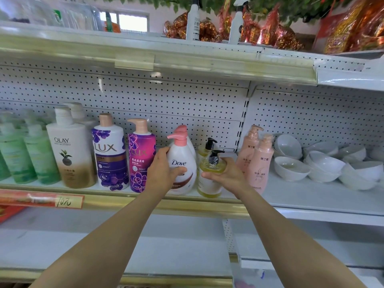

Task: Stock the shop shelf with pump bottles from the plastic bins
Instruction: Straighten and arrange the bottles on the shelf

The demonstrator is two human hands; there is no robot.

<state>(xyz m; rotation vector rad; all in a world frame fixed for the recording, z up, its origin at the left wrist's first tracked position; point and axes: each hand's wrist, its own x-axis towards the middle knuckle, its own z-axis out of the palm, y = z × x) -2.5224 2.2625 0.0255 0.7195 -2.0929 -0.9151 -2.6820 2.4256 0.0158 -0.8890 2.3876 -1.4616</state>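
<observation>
Head view: both hands are on pump bottles on the white metal shop shelf (311, 196).
Left hand (161, 171) has its fingers (178, 170) wrapped round the white Dove bottle with the pink pump (181, 154). Right hand (225, 174) is curled round the clear yellow-liquid bottle with the black pump (209, 189). The two bottles stand side by side near the front edge.

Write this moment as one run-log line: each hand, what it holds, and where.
left hand: grips Dove bottle | right hand: grips yellow pump bottle | both bottles: upright at shelf front
</observation>
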